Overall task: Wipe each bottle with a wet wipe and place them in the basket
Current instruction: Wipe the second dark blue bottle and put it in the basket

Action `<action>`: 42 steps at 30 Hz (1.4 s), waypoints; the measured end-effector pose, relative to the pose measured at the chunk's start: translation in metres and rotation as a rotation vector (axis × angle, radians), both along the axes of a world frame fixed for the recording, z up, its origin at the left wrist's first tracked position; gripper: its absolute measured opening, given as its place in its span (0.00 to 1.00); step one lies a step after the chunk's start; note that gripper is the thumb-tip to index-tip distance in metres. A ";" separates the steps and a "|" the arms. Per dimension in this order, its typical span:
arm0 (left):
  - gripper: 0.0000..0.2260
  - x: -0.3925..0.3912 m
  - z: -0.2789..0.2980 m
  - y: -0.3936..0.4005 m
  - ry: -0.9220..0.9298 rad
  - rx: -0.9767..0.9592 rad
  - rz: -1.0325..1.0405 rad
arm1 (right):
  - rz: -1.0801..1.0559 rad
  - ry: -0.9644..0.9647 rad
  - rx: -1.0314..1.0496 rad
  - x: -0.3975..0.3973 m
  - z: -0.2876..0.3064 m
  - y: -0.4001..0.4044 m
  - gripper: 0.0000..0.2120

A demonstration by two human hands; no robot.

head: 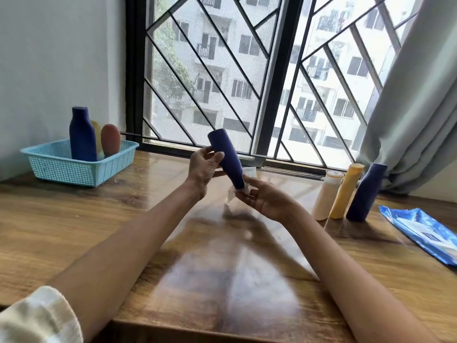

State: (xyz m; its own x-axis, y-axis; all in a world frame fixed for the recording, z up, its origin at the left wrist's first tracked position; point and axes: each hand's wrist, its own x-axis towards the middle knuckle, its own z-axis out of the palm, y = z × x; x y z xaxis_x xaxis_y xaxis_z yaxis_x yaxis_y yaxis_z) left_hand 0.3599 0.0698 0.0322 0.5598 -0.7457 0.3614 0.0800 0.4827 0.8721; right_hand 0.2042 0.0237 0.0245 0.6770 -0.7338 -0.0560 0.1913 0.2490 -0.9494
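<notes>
Wiping step, mid-frame: a dark blue bottle under the wet wipe.
Left hand (204, 167) fingers grasp the tilted bottle (226, 157); right hand (264, 198) pinches the wet wipe (243, 188) at its lower end. Next, probably: carry it to the basket (74, 164), left of frame; three bottles wait at right.

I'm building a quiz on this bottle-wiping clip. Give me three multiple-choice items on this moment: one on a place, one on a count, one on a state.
1. Where is the basket?
A. far left of the table
B. by the curtain
C. on the windowsill

2. How many bottles stand at the right, not yet in the basket?
A. one
B. three
C. five

3. What is the state of the held blue bottle?
A. standing on the table
B. lying in the basket
C. tilted in the air

Answers:
1 A, it sits near the left wall.
2 B, cream bottle, yellow bottle, dark blue bottle.
3 C, left hand grips it while right hand holds the wet wipe to its lower end.
</notes>
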 end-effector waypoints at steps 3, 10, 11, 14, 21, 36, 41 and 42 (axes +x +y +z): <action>0.06 0.000 -0.003 0.002 -0.009 -0.014 -0.159 | 0.038 -0.055 0.097 -0.004 0.001 0.000 0.15; 0.12 0.014 -0.003 0.011 -0.012 -0.102 -0.487 | 0.112 -0.133 0.114 -0.005 0.007 0.005 0.08; 0.13 0.014 -0.003 0.011 -0.027 -0.108 -0.507 | 0.099 -0.117 0.106 -0.004 0.006 0.004 0.08; 0.11 0.010 -0.006 0.011 -0.100 -0.103 -0.478 | -0.075 0.065 -0.096 0.003 0.000 0.001 0.08; 0.10 -0.008 -0.003 0.007 -0.077 -0.067 -0.255 | -0.467 0.311 -1.053 0.017 -0.007 0.003 0.15; 0.02 -0.016 -0.003 0.010 -0.056 0.067 -0.325 | -0.512 0.285 -1.366 0.013 0.001 0.010 0.09; 0.01 -0.005 -0.006 0.010 0.039 0.062 -0.249 | -0.475 0.335 -1.252 0.006 0.003 0.003 0.08; 0.02 -0.006 -0.005 0.010 0.030 0.070 -0.263 | -0.483 0.366 -1.271 0.005 0.002 0.001 0.09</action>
